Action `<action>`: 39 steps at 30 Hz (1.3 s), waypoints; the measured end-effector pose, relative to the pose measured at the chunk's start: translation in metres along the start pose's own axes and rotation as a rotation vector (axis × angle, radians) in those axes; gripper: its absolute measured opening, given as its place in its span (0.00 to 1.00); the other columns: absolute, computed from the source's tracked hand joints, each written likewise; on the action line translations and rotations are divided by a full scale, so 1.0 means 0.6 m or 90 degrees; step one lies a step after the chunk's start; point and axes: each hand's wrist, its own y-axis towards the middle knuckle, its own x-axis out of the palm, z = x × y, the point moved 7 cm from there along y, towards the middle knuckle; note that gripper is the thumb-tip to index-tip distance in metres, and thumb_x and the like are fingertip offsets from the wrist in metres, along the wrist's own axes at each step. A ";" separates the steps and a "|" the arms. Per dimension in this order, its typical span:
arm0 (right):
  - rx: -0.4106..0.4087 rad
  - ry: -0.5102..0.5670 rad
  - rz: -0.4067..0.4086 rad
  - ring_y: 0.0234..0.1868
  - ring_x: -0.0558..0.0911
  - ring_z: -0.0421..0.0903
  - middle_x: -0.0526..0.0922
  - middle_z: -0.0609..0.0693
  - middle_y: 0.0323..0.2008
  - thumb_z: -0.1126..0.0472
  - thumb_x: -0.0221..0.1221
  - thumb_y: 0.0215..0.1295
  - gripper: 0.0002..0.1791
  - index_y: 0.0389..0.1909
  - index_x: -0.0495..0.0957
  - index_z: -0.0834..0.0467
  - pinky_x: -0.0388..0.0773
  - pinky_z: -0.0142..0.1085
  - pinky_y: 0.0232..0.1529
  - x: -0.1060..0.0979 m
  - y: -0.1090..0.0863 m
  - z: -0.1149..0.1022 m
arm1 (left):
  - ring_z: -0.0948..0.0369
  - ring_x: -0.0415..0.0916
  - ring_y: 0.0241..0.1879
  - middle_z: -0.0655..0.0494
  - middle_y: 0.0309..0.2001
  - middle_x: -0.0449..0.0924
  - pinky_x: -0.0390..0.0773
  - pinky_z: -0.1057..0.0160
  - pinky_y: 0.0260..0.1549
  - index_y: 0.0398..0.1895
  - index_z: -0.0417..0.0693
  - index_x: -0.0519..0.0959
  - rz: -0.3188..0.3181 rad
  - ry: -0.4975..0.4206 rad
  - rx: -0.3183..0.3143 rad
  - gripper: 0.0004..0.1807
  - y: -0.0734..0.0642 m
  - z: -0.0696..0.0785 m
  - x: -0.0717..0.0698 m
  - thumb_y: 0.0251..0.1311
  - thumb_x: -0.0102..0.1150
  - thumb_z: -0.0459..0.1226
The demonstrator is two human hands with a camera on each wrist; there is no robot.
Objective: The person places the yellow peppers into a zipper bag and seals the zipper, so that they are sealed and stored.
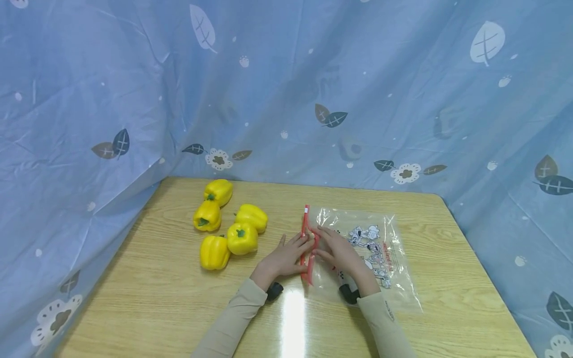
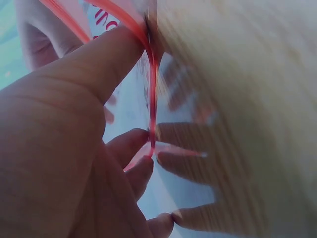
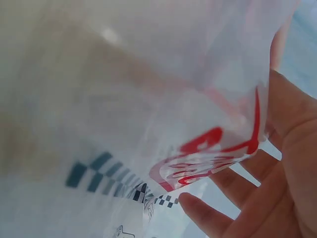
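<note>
A clear zip bag with red print and cartoon figures lies flat on the table, its red-edged mouth toward the left. The two red lips stand apart in the middle. My left hand rests on the mouth, fingers stretched across the red strip; in the left wrist view its thumb presses the strip and the fingertips touch the table. My right hand touches the upper lip from the bag side, thumb and forefinger spread apart. In the right wrist view, clear film covers much of the right hand's surroundings.
Several yellow bell peppers lie left of the bag: one pepper nearest me, another pepper beside it, and one near the back edge. A blue patterned cloth hangs behind and around the wooden table.
</note>
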 end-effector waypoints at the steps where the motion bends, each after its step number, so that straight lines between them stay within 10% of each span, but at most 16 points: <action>1: 0.000 -0.003 0.004 0.63 0.66 0.59 0.66 0.59 0.64 0.50 0.61 0.60 0.33 0.65 0.65 0.54 0.64 0.55 0.61 -0.001 0.000 0.000 | 0.56 0.38 0.73 0.56 0.73 0.44 0.41 0.39 0.67 0.73 0.60 0.49 -0.001 0.003 -0.001 0.41 0.000 0.000 0.001 0.59 0.53 0.56; 18: 0.021 0.096 0.039 0.65 0.64 0.60 0.67 0.57 0.64 0.51 0.55 0.65 0.30 0.67 0.61 0.53 0.59 0.57 0.63 -0.029 -0.010 -0.002 | 0.54 0.36 0.73 0.58 0.74 0.41 0.42 0.43 0.68 0.73 0.66 0.46 0.006 0.032 -0.011 0.38 -0.003 0.001 0.001 0.62 0.47 0.57; 24: 0.050 0.030 0.090 0.40 0.80 0.51 0.75 0.55 0.56 0.47 0.52 0.66 0.27 0.65 0.63 0.49 0.77 0.51 0.46 -0.041 -0.017 -0.002 | 0.53 0.38 0.72 0.55 0.73 0.44 0.44 0.43 0.68 0.73 0.65 0.47 0.021 0.048 -0.003 0.38 -0.006 0.003 -0.004 0.61 0.46 0.59; 39: 0.089 -0.019 0.125 0.23 0.73 0.39 0.80 0.55 0.47 0.47 0.49 0.68 0.25 0.61 0.67 0.55 0.73 0.34 0.24 -0.062 -0.018 -0.023 | 0.52 0.35 0.73 0.59 0.74 0.41 0.42 0.45 0.69 0.72 0.67 0.47 0.006 0.046 -0.036 0.37 -0.002 -0.003 0.005 0.63 0.47 0.57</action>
